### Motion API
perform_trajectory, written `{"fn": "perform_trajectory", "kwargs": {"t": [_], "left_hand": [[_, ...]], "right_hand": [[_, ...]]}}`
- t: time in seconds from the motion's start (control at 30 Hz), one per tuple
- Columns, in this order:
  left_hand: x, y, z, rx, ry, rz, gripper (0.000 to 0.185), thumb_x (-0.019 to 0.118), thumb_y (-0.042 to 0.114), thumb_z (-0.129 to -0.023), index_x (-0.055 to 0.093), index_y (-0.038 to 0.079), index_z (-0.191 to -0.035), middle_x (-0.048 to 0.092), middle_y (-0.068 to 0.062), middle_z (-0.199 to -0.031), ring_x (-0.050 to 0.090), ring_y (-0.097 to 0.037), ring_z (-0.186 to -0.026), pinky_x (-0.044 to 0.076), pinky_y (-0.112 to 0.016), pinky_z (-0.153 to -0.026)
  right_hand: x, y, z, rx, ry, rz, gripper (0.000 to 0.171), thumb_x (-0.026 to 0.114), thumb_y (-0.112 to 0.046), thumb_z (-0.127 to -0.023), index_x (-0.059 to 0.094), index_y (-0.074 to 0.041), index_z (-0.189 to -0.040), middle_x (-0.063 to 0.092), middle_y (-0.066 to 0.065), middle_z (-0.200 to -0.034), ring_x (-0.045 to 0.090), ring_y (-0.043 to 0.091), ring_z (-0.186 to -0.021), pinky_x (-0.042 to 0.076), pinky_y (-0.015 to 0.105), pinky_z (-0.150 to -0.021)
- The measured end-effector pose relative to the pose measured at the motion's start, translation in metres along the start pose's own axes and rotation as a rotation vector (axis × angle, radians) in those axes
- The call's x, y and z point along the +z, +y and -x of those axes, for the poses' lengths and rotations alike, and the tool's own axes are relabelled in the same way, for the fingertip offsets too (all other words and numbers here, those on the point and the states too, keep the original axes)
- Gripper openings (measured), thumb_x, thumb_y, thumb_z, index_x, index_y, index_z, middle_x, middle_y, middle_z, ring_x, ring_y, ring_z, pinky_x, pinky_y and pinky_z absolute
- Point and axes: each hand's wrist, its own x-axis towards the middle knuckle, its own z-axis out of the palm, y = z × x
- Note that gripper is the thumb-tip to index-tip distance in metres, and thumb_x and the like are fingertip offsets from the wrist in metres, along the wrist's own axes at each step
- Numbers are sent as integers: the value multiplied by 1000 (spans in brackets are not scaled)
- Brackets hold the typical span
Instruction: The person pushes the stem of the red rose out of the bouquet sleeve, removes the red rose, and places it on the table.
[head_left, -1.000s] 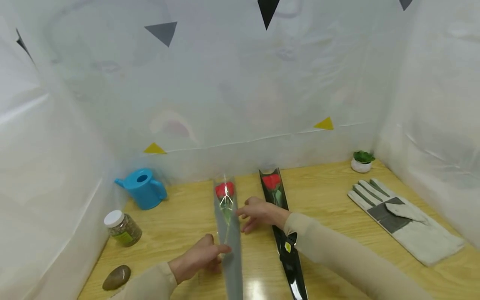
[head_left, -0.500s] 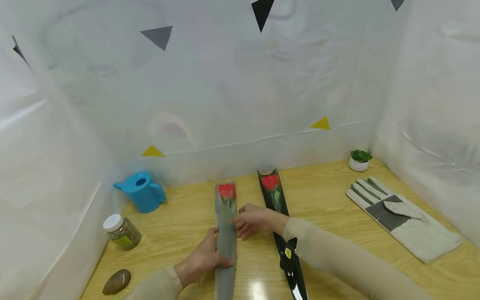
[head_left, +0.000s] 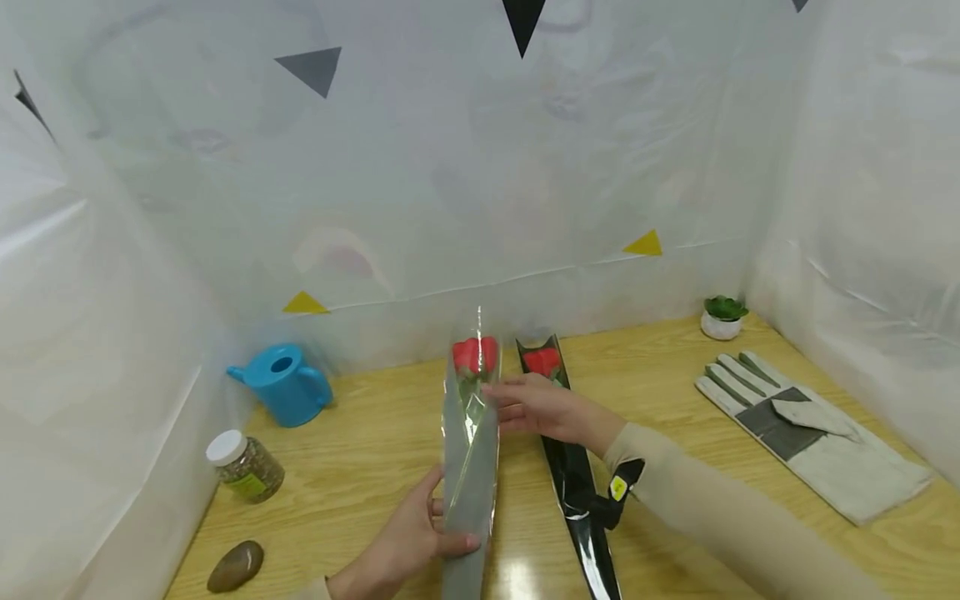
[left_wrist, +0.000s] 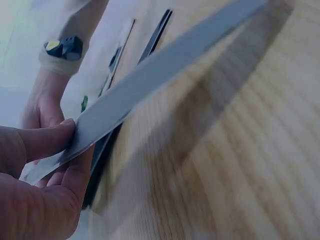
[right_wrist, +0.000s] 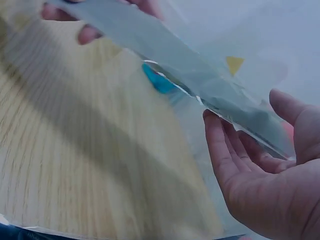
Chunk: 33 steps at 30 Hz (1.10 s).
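Note:
A red rose in a grey sleeve is lifted off the wooden table, its bloom pointing away from me. My left hand grips the sleeve's lower part, thumb on top, as the left wrist view shows on the grey sleeve. My right hand is beside the sleeve's upper part, fingers straight and touching the grey sleeve from below. A second red rose in a black sleeve lies on the table under my right forearm.
A blue watering can, a jar with a white lid and a dark stone stand at the left. A grey-and-white work glove and a small potted succulent are at the right. White plastic sheeting walls surround the table.
The grey-sleeved rose has risen off the table and tilted up. My left hand slid down toward its lower end, and my right hand moved up near the bloom.

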Motion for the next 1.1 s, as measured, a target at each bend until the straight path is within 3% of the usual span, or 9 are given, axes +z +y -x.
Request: {"fn": "perform_trajectory", "kwargs": {"t": [0.07, 0.2, 0.3, 0.4, 0.6, 0.87, 1.1], "left_hand": [[6, 2, 5, 1, -34, -12, 90, 81, -12, -75, 31, 0, -149, 67, -17, -104, 69, -33, -92, 57, -42, -76], [15, 6, 13, 0, -80, -58, 65, 79, -8, -78, 49, -6, -136, 70, -16, -101, 69, -30, -91, 57, -39, -77], [18, 8, 18, -24, -89, -75, 40, 77, -1, -84, 62, -7, -120, 72, -15, -96, 70, -27, -91, 57, -38, -77], [19, 8, 23, -58, -93, -83, 27, 75, 6, -89, 68, -6, -112, 73, -16, -93, 71, -26, -89, 58, -38, -75], [20, 2, 27, -44, -108, -74, 24, 74, 10, -90, 71, -5, -109, 73, -16, -91, 72, -25, -83, 58, -34, -71], [18, 3, 24, -35, -93, -102, 21, 69, 8, -93, 70, -4, -110, 72, -14, -90, 70, -27, -83, 57, -36, -72], [19, 5, 26, -30, -95, -40, 19, 66, 8, -95, 71, -6, -106, 71, -17, -92, 70, -28, -84, 57, -41, -75]], "right_hand": [[-1, -6, 7, -23, 14, -33, 44, 69, -23, -96, 58, 7, -126, 69, 16, -109, 68, 27, -99, 53, 42, -89], [0, -17, 22, -44, 41, -78, 38, 70, -18, -94, 60, 5, -123, 71, 11, -103, 69, 22, -91, 54, 38, -87], [0, -28, 34, -76, 67, -79, 36, 69, -16, -95, 59, 4, -124, 70, 12, -106, 68, 20, -89, 54, 34, -85], [0, -42, 42, -123, 106, -70, 41, 68, -16, -96, 54, 3, -130, 67, 13, -114, 65, 19, -93, 53, 32, -85], [1, -68, 52, -162, 164, -86, 44, 67, -16, -97, 49, 1, -134, 65, 10, -115, 62, 20, -98, 51, 30, -86], [11, -83, 67, -182, 178, -144, 30, 68, -19, -96, 61, 0, -118, 70, 7, -103, 65, 19, -90, 52, 26, -75], [20, -87, 75, -239, 213, -67, 37, 70, -17, -95, 60, 1, -126, 68, 9, -114, 62, 25, -102, 52, 34, -88]]}}
